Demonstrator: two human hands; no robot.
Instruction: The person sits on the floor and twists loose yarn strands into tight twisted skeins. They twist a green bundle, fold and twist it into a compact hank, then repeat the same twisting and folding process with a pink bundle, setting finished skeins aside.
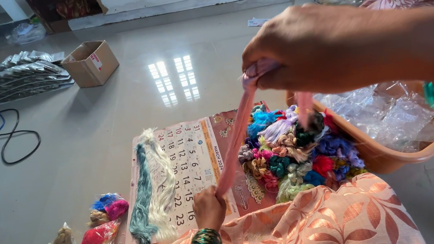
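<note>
Both hands grip a pink thread skein [237, 136] stretched taut: right hand [295, 47] upper frame, left hand [209, 207] bottom centre, beside a heap of coloured skeins [291, 154].

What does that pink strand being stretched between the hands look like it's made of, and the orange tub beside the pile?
The pink strand looks like soft silky thread or fibre: a smooth, faintly shiny hank, pulled taut between the right hand and left hand. The orange tub seems moulded plastic: a smooth, even-coloured wall.
</note>
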